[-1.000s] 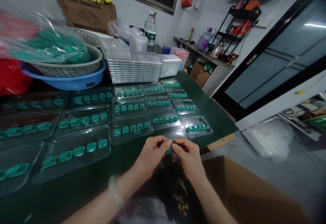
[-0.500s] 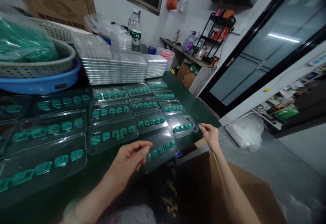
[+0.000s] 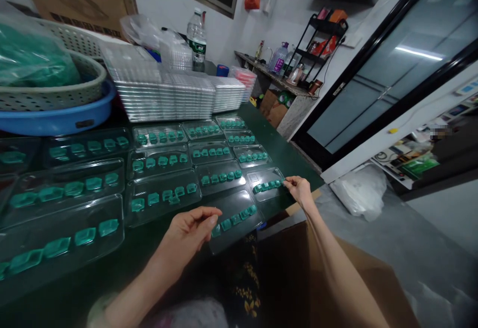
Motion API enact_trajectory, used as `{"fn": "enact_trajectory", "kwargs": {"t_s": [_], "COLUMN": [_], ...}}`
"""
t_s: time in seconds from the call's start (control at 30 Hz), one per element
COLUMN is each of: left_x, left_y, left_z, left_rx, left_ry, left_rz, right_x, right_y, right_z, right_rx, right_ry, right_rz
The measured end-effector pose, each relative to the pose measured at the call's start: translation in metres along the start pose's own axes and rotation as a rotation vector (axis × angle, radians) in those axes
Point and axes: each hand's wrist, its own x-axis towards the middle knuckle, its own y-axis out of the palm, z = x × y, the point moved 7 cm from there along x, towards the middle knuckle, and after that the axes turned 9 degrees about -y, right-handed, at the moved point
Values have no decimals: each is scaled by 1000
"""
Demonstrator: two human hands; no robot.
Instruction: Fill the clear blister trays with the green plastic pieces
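Note:
My right hand [image 3: 298, 189] is closed in a pinch at the right end of a clear plastic tray [image 3: 257, 197]. Its fingertips meet a small teal translucent piece [image 3: 279, 182], the last in that tray's row. Nearer to me, my left hand [image 3: 194, 226] hovers with thumb and fingers pressed together; whatever they hold, if anything, is too small to make out. Just beyond it lies another clear tray [image 3: 233, 236] with a row of teal pieces [image 3: 236, 219], its left end partly hidden by my fingers. Several more such trays [image 3: 164, 218] cover the dark green table.
Stacked clear trays [image 3: 164, 96] line the table's back, beside a water bottle [image 3: 196, 39]. At left, a basket [image 3: 87, 89] with a bag of teal pieces [image 3: 33, 64] sits in a blue basin [image 3: 56, 121]. An open cardboard box [image 3: 336, 273] stands below the table's front edge.
My right hand has moved left, bringing a small teal piece from beyond the tray's right edge to the end of its row. My left hand stays nearly in place, still pinched.

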Motion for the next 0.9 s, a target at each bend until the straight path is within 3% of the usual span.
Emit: {"fn": "enact_trajectory", "kwargs": {"t_s": [0.37, 0.9], "left_x": [-3, -1], "left_y": [-2, -4], "left_z": [-8, 3], "left_rx": [37, 38], "left_ry": [48, 0], "left_rz": [-32, 14], "right_x": [16, 24], "right_y": [2, 11], "right_z": [28, 38], "right_rx": [-214, -166], "right_ry": [-151, -193], "right_rz": [155, 226]}}
